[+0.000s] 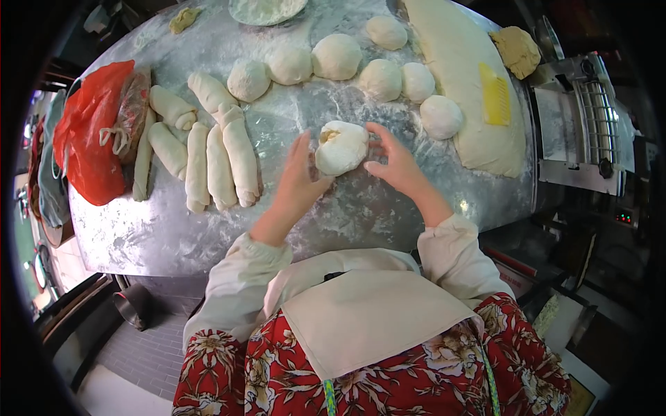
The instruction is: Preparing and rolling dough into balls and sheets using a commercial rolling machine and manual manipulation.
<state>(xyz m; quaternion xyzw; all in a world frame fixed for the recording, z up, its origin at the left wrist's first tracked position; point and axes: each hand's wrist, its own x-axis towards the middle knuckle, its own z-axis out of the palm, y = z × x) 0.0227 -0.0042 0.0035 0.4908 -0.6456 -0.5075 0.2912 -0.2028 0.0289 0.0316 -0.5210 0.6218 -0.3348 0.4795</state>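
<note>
Between my hands is a white dough ball (341,153) with a gap at its upper left, where a yellowish inside shows. My left hand (301,182) is cupped at its left side, thumb close to the ball's lower edge. On the opposite side my right hand (398,164) curves with fingers and thumb apart, right by the ball's edge. Whether either hand touches the dough is hard to tell. Beyond them, several floured dough balls (337,57) form an arc. Several rolled dough logs (197,166) lie to the left.
A floured metal table (359,213) carries a large dough slab (468,88) with a yellow scraper (494,94) on it. A red plastic bag (96,135) lies left, a floury bowl (268,9) at the far edge. Beside the table's right edge stands a metal roller machine (583,125), near a yellowish lump (516,51).
</note>
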